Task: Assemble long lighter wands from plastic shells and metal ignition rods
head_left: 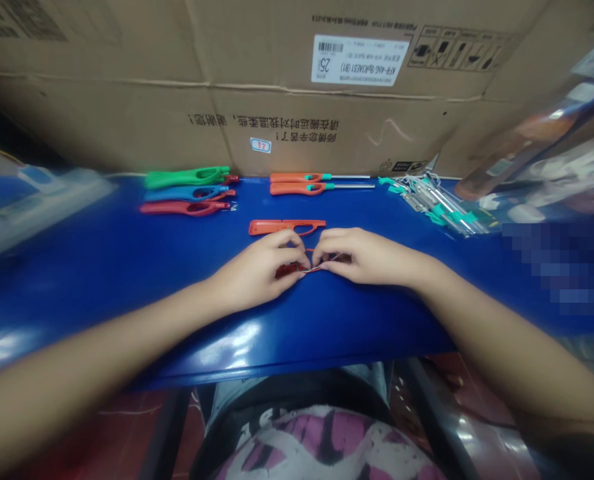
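Close together over the blue table, both my hands work on an orange-red lighter casing [285, 270], mostly covered by the fingers. My left hand [257, 270] is closed around the casing's left part. The fingertips of my right hand [367, 257] are pinched at its right end, where a thin pale strand, perhaps a wire, shows between the hands. Just beyond them lies another orange casing piece [269, 227] with a trigger loop, flat on the table.
Green [177, 177], blue [177, 193] and red lighter handles [177, 208] lie back left. Two orange lighters [291, 189] with metal tubes sit back centre. Metal tubes with teal parts [447, 207] are piled at right. A cardboard box [151, 113] walls the back.
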`<state>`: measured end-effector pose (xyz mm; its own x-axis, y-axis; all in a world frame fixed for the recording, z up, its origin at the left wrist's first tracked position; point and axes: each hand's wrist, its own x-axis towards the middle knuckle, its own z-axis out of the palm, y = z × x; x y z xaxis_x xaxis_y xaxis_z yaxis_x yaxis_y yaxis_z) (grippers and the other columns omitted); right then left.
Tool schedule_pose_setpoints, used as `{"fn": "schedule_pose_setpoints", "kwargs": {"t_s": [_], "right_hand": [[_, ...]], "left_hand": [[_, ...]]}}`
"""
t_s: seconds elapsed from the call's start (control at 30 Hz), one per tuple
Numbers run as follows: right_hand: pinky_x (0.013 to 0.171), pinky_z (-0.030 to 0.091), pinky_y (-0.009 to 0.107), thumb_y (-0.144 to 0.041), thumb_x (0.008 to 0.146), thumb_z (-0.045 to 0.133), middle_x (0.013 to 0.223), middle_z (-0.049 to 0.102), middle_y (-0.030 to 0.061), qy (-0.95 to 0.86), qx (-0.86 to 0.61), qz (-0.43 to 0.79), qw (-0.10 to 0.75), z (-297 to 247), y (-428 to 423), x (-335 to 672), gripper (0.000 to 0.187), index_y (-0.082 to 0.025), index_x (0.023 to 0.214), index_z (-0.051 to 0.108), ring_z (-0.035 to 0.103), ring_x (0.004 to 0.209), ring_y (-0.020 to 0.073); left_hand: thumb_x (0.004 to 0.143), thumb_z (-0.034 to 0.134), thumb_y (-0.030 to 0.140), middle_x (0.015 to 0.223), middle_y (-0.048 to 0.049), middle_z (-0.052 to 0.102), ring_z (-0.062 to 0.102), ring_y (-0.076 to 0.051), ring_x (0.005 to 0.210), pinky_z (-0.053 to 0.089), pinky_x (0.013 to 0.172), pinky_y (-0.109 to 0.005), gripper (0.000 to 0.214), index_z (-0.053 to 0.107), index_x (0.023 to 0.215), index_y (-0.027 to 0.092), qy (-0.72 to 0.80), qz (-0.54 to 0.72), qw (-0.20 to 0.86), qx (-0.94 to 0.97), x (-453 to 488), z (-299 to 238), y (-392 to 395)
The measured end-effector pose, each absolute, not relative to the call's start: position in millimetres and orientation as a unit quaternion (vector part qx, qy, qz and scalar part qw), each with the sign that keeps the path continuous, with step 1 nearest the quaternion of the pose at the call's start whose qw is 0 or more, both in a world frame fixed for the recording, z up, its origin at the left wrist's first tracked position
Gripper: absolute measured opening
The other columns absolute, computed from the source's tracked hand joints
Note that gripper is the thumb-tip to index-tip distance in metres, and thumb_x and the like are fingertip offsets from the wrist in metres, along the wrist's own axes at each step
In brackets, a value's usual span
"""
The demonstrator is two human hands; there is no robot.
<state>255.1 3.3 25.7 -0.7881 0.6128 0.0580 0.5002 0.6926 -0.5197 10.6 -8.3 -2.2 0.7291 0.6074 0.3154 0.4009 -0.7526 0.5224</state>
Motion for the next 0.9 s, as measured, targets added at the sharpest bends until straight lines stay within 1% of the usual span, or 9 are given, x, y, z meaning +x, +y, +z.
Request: {"fn": "schedule_pose_setpoints", "kwargs": {"t_s": [0.2, 0.33, 0.47, 0.7, 0.9], "right_hand": [[0.076, 0.043, 0.028, -0.013, 0.093, 0.062, 0.102, 0.07, 0.0053, -0.916, -0.307, 0.227, 0.124, 22.4, 4.7, 253.5, 0.011, -0.018, 0.095, 0.071, 0.064, 0.088, 0.0172], [0.071, 0.04, 0.026, -0.012, 0.091, 0.063, 0.098, 0.071, 0.0043, -0.912, -0.336, 0.204, 0.115, 21.1, 5.1, 251.9, 0.009, -0.018, 0.093, 0.07, 0.063, 0.083, 0.0161], [0.069, 0.038, 0.026, -0.013, 0.091, 0.063, 0.095, 0.07, 0.0038, -0.915, -0.343, 0.185, 0.103, 21.4, 5.8, 252.0, 0.007, -0.017, 0.089, 0.069, 0.062, 0.081, 0.0155], [0.071, 0.039, 0.026, -0.013, 0.091, 0.062, 0.096, 0.071, 0.0042, -0.92, -0.333, 0.181, 0.099, 20.8, 7.8, 254.5, 0.009, -0.018, 0.09, 0.07, 0.063, 0.084, 0.0164], [0.073, 0.04, 0.027, -0.012, 0.092, 0.062, 0.096, 0.07, 0.005, -0.924, -0.329, 0.175, 0.09, 22.1, 6.5, 254.7, 0.01, -0.017, 0.09, 0.07, 0.063, 0.086, 0.0174]], "left_hand": [[0.096, 0.062, 0.019, 0.113, -0.0085, 0.065, 0.065, -0.021, 0.104, 0.053, 0.095, -0.035, 0.016, 0.076, 0.102, 0.019, 0.268, 0.239, 0.172, 0.917, 9.4, -3.9, -7.8], [0.096, 0.064, 0.022, 0.114, -0.006, 0.069, 0.069, -0.021, 0.101, 0.055, 0.086, -0.032, 0.015, 0.078, 0.101, 0.022, 0.267, 0.236, 0.112, 0.928, 7.9, -3.9, -8.7], [0.097, 0.064, 0.024, 0.115, -0.0031, 0.072, 0.071, -0.018, 0.097, 0.055, 0.08, -0.028, 0.014, 0.078, 0.098, 0.023, 0.269, 0.241, 0.079, 0.929, 7.2, -4.3, -9.9], [0.096, 0.064, 0.023, 0.115, -0.0034, 0.073, 0.072, -0.019, 0.102, 0.056, 0.084, -0.029, 0.014, 0.078, 0.097, 0.023, 0.268, 0.248, 0.073, 0.928, 6.4, -7.7, -8.6], [0.096, 0.064, 0.022, 0.112, -0.0045, 0.074, 0.072, -0.02, 0.101, 0.057, 0.085, -0.031, 0.013, 0.078, 0.095, 0.021, 0.264, 0.257, 0.074, 0.927, 8.2, -8.6, -8.0]]}}
